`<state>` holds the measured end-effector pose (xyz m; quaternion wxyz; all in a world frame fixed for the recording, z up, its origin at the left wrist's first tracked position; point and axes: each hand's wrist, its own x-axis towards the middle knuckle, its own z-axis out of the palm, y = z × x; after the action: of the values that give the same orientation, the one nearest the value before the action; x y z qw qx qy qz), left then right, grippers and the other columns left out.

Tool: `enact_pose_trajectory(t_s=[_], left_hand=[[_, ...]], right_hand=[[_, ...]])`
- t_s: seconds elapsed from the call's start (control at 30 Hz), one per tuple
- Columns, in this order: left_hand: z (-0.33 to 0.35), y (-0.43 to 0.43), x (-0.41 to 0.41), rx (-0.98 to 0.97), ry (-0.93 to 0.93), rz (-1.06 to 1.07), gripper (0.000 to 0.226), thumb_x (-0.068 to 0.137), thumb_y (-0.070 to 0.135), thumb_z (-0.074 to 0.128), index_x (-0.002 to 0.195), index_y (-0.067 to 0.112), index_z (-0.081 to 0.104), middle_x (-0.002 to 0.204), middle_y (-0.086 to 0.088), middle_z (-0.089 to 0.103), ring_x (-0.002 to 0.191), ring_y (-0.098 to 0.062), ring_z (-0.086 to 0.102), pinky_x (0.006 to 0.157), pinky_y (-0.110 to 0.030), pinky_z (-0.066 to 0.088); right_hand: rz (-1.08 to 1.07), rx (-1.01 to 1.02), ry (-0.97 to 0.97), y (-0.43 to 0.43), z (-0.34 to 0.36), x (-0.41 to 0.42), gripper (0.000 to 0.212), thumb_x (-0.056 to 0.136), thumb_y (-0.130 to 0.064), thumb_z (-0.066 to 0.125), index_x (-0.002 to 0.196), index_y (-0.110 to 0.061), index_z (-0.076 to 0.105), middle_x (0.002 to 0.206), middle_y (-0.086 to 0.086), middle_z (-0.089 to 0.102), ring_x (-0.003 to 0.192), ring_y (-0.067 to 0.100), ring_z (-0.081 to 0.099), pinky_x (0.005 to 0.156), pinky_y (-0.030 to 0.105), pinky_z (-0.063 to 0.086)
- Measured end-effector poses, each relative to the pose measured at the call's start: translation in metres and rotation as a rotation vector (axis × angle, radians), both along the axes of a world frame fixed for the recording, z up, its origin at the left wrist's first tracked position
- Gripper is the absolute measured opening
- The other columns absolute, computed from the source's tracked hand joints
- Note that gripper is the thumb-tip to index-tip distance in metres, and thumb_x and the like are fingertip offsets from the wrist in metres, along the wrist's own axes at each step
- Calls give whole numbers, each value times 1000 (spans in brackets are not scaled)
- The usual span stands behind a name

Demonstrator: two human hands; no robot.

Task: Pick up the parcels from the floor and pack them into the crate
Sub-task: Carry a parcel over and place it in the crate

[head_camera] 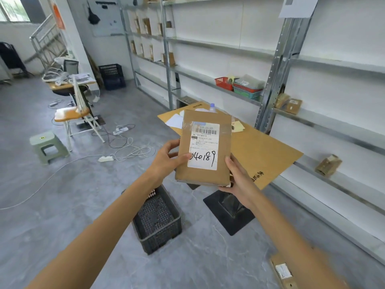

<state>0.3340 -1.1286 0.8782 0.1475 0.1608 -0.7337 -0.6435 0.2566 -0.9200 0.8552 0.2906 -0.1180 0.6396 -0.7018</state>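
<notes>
I grip a parcel (205,147), left hand (166,161) on its left edge, right hand (239,180) under its near corner, label (203,152) facing me, likely to read it. It hangs in the air over the crate (158,222), just off the desk's (260,151) near edge.

There's the white label (205,146) on the brown parcel (184,172), with 040189 handwritten in black marker along its lower edge, the leading zero partly covered. Barcode and small print above are too fine to read. Dark printed characters at the table (264,151) near corner are illegible.
</notes>
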Motion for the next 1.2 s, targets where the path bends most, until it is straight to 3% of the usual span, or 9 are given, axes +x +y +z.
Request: enact_pose_trajectory(t_s=[0.3, 0.47, 0.63, 0.87, 1.1, 1.2], left_hand=[[-28, -74, -33, 36, -43, -59, 55, 77, 24, 77, 126, 19, 52, 130, 6, 57, 113, -21, 60, 89, -45, 54], [-38, -134, -50, 63, -59, -119, 58, 76, 24, 76, 128, 18, 51, 131, 6, 57, 110, -19, 62, 86, -42, 56], [-35, -208, -50, 59, -72, -196, 53, 80, 17, 73, 128, 16, 51, 130, 6, 56, 106, -14, 63, 76, -28, 58], [-37, -313, -29, 36, -120, -280, 49, 81, 16, 72, 125, 17, 51, 130, 5, 56, 104, -12, 63, 74, -28, 57], [-49, -381, -23, 88, -169, -294, 45, 83, 11, 70, 124, 15, 51, 131, 4, 55, 100, -11, 63, 64, -20, 56], [-57, -406, -38, 78, -200, -303, 46, 83, 12, 70, 124, 16, 49, 132, 3, 54, 100, -10, 63, 67, -22, 56]], right_hand=[[8, 33, -69, -65, -24, -23, 59, 91, -54, 47, 145, -46, 25, 143, -11, 45, 132, 21, 41, 101, 62, 39], [-68, 41, -98, -121, -33, -26, 60, 92, -52, 46, 146, -44, 24, 143, -13, 44, 131, 21, 43, 102, 59, 41], [-159, 27, -133, -196, -41, -15, 58, 91, -51, 49, 144, -45, 28, 138, -12, 50, 127, 19, 47, 100, 60, 42], [-238, 40, -171, -301, -57, 19, 59, 90, -55, 50, 144, -47, 28, 140, -8, 50, 127, 22, 48, 96, 58, 45], [-225, 77, -197, -367, -69, 26, 57, 90, -55, 50, 143, -45, 30, 136, -9, 53, 122, 21, 52, 94, 55, 48], [-230, 79, -197, -392, -76, 16, 68, 82, -54, 58, 143, -44, 30, 134, -8, 55, 121, 19, 54, 94, 55, 49]])
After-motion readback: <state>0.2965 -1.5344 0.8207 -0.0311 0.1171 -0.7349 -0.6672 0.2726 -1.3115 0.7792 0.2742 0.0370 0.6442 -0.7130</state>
